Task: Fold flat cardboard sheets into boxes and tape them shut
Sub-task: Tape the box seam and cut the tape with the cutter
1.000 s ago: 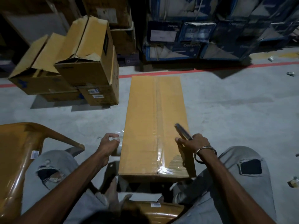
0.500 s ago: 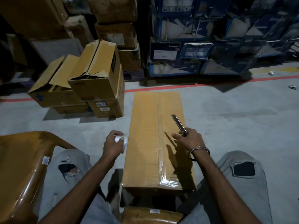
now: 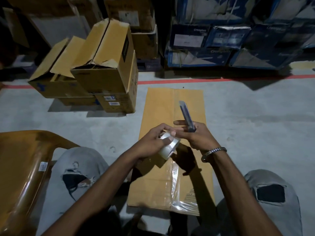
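My left hand (image 3: 154,142) curls around the roll of clear tape (image 3: 168,148), thumb on its rim, while my right hand (image 3: 198,135) grips the box cutter (image 3: 186,116) (handle in the fist, tip pointing up and away). Both meet above the long cardboard box (image 3: 159,113), which lies flat on the grey floor (image 3: 255,125) between my knees, clear tape running down its centre seam. Open cartons (image 3: 95,65) are stacked to my left.

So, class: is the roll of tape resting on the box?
No, the left hand holds the tape roll up above the box.
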### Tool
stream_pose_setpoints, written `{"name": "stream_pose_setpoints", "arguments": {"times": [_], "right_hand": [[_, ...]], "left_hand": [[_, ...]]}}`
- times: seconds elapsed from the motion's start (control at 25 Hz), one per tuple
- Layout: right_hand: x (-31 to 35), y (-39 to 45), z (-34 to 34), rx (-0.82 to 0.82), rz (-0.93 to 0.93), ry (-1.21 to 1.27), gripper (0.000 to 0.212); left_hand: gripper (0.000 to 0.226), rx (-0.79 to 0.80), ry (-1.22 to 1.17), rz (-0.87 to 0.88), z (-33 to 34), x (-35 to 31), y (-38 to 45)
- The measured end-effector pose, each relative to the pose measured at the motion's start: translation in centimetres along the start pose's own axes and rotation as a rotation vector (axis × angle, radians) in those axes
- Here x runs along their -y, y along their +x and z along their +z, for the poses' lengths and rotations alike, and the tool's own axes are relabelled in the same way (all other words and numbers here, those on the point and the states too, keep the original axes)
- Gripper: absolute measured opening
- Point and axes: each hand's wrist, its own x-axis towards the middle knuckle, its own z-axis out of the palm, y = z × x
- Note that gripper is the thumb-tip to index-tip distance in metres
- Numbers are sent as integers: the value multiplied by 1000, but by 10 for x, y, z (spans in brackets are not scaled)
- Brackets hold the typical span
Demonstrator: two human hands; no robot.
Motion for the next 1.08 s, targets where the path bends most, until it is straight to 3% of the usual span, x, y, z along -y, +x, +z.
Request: {"name": "stream_pose_setpoints", "arguments": {"times": [0.16, 0.44, 0.56, 0.68, 0.76, 0.88, 1.08], "right_hand": [[-13, 12, -6, 0, -18, -145, 28], [-22, 13, -4, -5, 1, -93, 30], [-14, 8, -5, -24, 4, -33, 32], [-3, 2, -16, -39, 93, 92, 31], [-6, 4, -27, -34, 157, 157, 38], [-9, 1, -44, -9, 203, 259, 58], [6, 3, -55, 19, 194, 332, 51]], "left_hand": [[15, 33, 92, -64, 0, 13, 8], [22, -38, 328, -50, 5, 21, 11], [55, -18, 481, -97, 9, 17, 8], [70, 20, 398, -80, 5, 7, 6], [63, -14, 214, -56, -1, -1, 2], [35, 14, -11, -5, -7, -12, -10], [23, 63, 158, 87, -45, -38, -10]]}}
